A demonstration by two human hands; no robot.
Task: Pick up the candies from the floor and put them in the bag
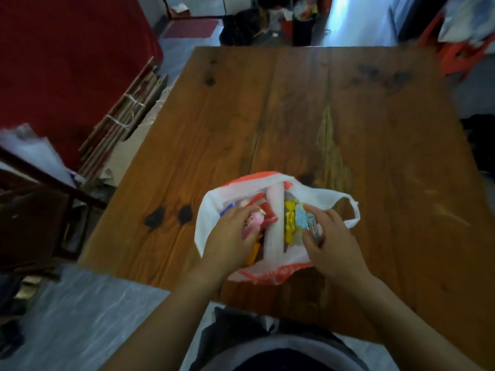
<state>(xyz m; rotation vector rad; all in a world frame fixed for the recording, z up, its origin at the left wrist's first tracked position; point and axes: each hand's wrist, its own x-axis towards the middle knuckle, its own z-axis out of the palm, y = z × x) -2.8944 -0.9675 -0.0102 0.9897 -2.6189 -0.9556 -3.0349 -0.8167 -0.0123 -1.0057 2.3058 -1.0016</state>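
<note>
A white plastic bag (318, 195) with red print lies open near the front edge of the wooden table (308, 108). Inside it I see several wrapped candies, among them yellow ones (289, 222) and a red wrapper (263, 203). My left hand (230, 239) is over the bag's left half, its fingers closed on a pink candy (254, 220), with an orange wrapper (253, 254) below it. My right hand (332, 242) is over the bag's right half and grips a light blue candy packet (305, 220). One bag handle (353, 212) loops out to the right.
A dark wooden chair (40, 199) stands left of the table. Bundled cardboard (126, 116) leans against a red sofa (67, 54) at the left. Dark bags and clutter (267, 22) sit beyond the table's far edge, and an orange stool (460, 54) stands at the far right.
</note>
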